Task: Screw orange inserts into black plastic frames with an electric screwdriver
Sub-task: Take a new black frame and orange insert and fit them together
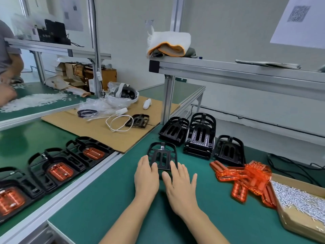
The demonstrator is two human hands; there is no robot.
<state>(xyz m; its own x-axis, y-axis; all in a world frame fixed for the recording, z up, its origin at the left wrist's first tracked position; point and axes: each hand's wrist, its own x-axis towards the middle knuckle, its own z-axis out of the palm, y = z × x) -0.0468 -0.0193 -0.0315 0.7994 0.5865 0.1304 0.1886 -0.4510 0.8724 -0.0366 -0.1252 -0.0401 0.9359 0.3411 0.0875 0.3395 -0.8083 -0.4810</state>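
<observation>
On the far side of the green counter [109, 205] we see a flattened cardboard sheet [98, 128] carrying a white headset [124, 94], a white controller [147, 104], a looped white cable [119, 122] and crumpled clear plastic wrap [93, 107]. Above, on the aluminium shelf [246, 71], we find a folded white towel with an orange edge [169, 44]. A printed sheet with a blurred code [299, 22] hangs on the wall. On the left counter we see a heap of small white pellets [33, 101] and, at the edge, another person's arm [10, 67]. Black cables [290, 166] trail at right.
</observation>
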